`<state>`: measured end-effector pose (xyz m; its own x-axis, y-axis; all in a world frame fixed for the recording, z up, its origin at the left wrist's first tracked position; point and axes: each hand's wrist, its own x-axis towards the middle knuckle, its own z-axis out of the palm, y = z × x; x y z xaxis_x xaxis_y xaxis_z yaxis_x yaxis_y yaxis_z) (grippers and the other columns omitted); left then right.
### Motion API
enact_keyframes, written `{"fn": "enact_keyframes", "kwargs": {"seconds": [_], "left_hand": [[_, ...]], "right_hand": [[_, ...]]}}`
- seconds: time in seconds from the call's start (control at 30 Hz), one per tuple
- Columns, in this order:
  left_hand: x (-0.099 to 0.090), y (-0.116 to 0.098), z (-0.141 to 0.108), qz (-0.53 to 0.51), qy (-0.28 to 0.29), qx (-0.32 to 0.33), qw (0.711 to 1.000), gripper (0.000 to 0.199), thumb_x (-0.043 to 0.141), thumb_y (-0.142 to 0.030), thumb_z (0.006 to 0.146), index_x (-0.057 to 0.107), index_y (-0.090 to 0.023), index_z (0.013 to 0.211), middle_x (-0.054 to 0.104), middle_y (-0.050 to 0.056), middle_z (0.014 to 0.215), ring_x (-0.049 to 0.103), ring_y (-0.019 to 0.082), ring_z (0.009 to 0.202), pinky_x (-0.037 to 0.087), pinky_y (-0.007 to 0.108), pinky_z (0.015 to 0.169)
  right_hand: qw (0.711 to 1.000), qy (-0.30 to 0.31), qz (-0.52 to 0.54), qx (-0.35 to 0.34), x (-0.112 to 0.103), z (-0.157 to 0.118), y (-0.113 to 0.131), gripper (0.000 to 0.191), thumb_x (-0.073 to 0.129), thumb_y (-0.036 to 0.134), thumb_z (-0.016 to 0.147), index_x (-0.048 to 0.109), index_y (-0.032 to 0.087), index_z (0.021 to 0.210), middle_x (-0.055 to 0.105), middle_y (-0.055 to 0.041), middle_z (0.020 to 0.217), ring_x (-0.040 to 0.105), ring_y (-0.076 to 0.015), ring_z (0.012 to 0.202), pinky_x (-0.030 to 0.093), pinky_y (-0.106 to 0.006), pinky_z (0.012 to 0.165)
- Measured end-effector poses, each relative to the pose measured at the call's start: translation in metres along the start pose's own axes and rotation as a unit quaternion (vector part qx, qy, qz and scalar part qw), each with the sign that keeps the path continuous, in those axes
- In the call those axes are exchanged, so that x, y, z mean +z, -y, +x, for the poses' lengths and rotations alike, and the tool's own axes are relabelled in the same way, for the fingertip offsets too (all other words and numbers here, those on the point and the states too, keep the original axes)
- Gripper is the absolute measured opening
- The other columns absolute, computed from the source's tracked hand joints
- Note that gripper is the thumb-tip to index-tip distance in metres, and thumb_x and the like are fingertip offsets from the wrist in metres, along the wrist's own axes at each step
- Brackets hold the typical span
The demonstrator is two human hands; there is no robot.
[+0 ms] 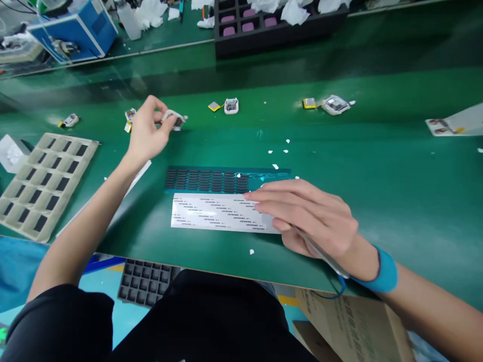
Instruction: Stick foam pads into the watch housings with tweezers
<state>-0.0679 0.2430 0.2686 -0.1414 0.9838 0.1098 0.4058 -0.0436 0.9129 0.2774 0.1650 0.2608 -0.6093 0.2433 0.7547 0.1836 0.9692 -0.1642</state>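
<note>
Raised over the left part of the green bench, my left hand [150, 128] pinches a small white device [174, 120] between thumb and fingers. My right hand [311, 216] lies over the right end of a white printed sheet [215, 212], its fingertips at the sheet's upper edge. A thin metallic tool [320, 251] is held in its palm. Directly above the sheet is a teal strip [269, 176] bearing rows of dark pieces [206, 181]. White devices with yellow battery pouches stand along the conveyor-like green surface, one at the middle [231, 105] and another at the right [335, 104].
A beige compartment tray [47, 178] is at the left, near a white box [13, 153]. Behind stand a blue machine [88, 30] and a black tray with purple pieces [260, 44]. Small white scraps [286, 151] dot the bench [377, 191]. A cardboard box [350, 322] is below its front edge.
</note>
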Motion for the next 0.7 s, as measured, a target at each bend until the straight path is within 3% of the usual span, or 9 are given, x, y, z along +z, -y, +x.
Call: {"fn": "enact_keyframes", "kwargs": {"seconds": [0.07,0.13,0.23,0.33,0.47,0.7], "left_hand": [[0.034,-0.016,-0.038,-0.035,0.034,0.017,0.999,0.046,0.090,-0.054,0.088,0.058,-0.026,0.104,0.069,-0.007,0.076,0.070,0.016,0.073,0.058,0.035,0.075],[0.064,-0.036,-0.080,-0.099,0.121,0.022,0.988,0.032,0.083,-0.041,0.094,0.067,-0.024,0.115,0.078,0.001,0.086,0.073,0.019,0.064,0.059,0.034,0.062],[0.090,-0.060,-0.126,-0.175,0.172,0.013,0.969,0.013,0.079,-0.025,0.093,0.074,-0.022,0.105,0.079,0.002,0.082,0.076,0.020,0.065,0.062,0.030,0.062],[0.093,-0.065,-0.143,-0.187,0.149,0.004,0.971,0.012,0.080,-0.020,0.090,0.076,-0.021,0.101,0.077,0.000,0.074,0.074,0.017,0.061,0.060,0.026,0.059],[0.087,-0.061,-0.143,-0.133,0.100,0.011,0.986,0.012,0.076,-0.015,0.093,0.078,-0.018,0.105,0.076,-0.002,0.066,0.065,0.011,0.048,0.050,0.019,0.045],[0.086,-0.062,-0.149,-0.145,0.090,0.011,0.985,0.017,0.075,-0.014,0.093,0.081,-0.014,0.109,0.085,0.004,0.086,0.080,0.015,0.068,0.060,0.017,0.056]], "right_hand": [[0.998,-0.036,-0.003,0.042,0.002,0.001,0.001,0.023,0.046,0.013,0.113,0.068,0.015,0.113,0.077,-0.0068,0.083,0.071,-0.0181,0.071,0.060,-0.032,0.063],[0.994,-0.076,-0.036,0.065,0.005,0.002,0.002,0.022,0.046,0.018,0.115,0.068,0.017,0.116,0.068,-0.0001,0.070,0.058,-0.0144,0.057,0.050,-0.030,0.055],[0.993,-0.042,-0.072,0.088,0.008,0.003,0.000,0.020,0.062,0.035,0.113,0.069,0.018,0.120,0.071,0.0007,0.074,0.062,-0.0144,0.060,0.052,-0.030,0.061],[0.995,0.004,-0.060,0.085,0.010,0.000,-0.001,0.015,0.067,0.032,0.110,0.071,0.017,0.114,0.076,-0.0016,0.085,0.070,-0.0144,0.071,0.055,-0.028,0.064],[0.997,-0.006,-0.011,0.082,0.015,-0.004,0.001,0.003,0.068,0.018,0.109,0.071,0.017,0.109,0.079,-0.0013,0.094,0.075,-0.0106,0.081,0.059,-0.020,0.071],[0.994,-0.004,-0.007,0.111,0.018,-0.003,0.007,0.017,0.076,0.024,0.105,0.072,0.013,0.117,0.080,-0.0029,0.093,0.077,-0.0116,0.079,0.062,-0.020,0.071]]}}
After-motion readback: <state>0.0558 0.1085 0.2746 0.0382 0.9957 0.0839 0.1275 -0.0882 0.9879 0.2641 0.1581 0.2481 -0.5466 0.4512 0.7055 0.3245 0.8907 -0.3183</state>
